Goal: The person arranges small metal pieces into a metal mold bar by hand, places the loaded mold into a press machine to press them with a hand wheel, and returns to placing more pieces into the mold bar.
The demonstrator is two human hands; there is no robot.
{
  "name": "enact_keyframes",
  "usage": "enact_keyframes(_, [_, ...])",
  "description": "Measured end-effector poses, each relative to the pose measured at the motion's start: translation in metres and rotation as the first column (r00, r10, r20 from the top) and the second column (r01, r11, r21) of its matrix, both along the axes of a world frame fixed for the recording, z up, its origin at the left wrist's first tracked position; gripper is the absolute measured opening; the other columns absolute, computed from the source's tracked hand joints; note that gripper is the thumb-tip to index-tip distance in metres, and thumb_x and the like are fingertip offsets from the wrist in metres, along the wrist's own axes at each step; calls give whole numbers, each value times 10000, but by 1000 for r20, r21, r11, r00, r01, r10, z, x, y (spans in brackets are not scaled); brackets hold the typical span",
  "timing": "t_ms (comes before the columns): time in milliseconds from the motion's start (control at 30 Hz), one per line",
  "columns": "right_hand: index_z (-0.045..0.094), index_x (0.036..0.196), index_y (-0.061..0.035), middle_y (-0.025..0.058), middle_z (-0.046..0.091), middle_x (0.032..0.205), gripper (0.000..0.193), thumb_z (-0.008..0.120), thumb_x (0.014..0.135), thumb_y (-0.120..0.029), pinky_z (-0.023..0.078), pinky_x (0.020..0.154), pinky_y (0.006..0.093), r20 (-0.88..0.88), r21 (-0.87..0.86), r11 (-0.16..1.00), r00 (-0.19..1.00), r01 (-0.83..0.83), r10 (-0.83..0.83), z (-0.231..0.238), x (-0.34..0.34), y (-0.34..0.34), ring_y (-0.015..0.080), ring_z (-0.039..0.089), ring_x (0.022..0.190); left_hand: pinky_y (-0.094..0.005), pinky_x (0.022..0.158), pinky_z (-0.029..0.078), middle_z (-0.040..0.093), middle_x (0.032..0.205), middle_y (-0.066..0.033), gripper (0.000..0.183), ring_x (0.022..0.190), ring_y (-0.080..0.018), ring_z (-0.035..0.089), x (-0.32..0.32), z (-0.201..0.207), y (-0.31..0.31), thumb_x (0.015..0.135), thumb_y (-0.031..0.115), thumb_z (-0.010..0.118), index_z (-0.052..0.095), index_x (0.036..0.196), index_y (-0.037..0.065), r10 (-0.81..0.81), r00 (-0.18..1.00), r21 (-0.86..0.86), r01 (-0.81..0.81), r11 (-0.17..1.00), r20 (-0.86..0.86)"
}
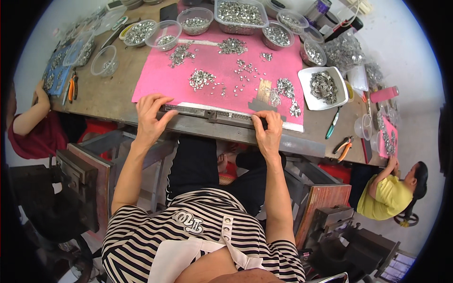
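A long narrow metal bar fixture (211, 116) lies along the near edge of the table, with small metal pieces set in rows along its slot. My left hand (150, 117) grips its left end, thumb in front and fingers behind. At the opposite end my right hand (268, 132) pinches the bar between thumb and fingers. Just behind the right hand are dark flat strips (260, 104) and a tan ridged piece (265, 87). Small shiny metal pieces (202, 80) lie in loose heaps on the pink mat (155, 78) beyond the bar.
Plastic tubs of metal pieces (240, 16) line the back. A white square dish (306, 78) stands right of the mat, near a green-handled tool (333, 123) and orange-handled pliers (344, 148). More pliers (72, 87) lie left. Co-workers sit at left (35, 127) and right (389, 193).
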State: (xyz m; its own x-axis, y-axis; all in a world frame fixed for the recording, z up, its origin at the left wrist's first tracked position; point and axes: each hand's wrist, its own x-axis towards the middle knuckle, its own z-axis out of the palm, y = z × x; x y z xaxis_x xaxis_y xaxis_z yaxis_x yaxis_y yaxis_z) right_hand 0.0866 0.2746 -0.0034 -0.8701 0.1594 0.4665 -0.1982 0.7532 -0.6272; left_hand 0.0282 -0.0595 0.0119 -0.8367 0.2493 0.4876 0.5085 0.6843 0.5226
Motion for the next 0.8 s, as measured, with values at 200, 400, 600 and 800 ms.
enact_keyframes(200, [694, 910, -77, 26, 662, 906, 89, 737, 875, -146, 394, 855, 375, 13, -75, 997, 1000, -9, 10, -2, -2, 0, 237, 562, 901, -433, 994, 358, 601, 1172, -63, 382, 1110, -269, 525, -2, -24, -11, 760, 258, 829, 729, 1104, 126, 49, 997, -122, -57, 991, -67])
enact_keyframes(400, [684, 903, -63, 54, 656, 902, 104, 752, 862, -130, 414, 847, 373, 19, -93, 996, 1000, -11, 13, 2, 0, -6, 255, 575, 910, -421, 966, 390, 627, 1107, -73, 343, 1046, -270, 559, 1, -9, -18, 768, 234, 828, 726, 1073, 113, 4, 981, -197, -43, 980, -194])
enact_keyframes(600, [683, 927, -52, 60, 641, 876, 136, 769, 852, -126, 433, 811, 362, -38, -168, 986, 999, 24, -31, -5, 1, -3, 248, 584, 864, -358, 768, 531, 655, 1000, -111, 472, 871, -260, 649, 25, 52, 7, 762, 56, 838, 633, 1187, 40, -233, 972, 65, 234, 970, -16])
enact_keyframes(800, [665, 1057, -29, 90, 617, 925, 150, 701, 938, -112, 482, 754, 342, -128, -433, 884, 959, 175, -252, -13, 7, 3, 219, 591, 842, -411, 861, 460, 562, 984, -100, 385, 956, -291, 565, 14, 43, 130, 748, 150, 807, 673, 1099, 66, -600, 790, 88, 611, 787, -123])
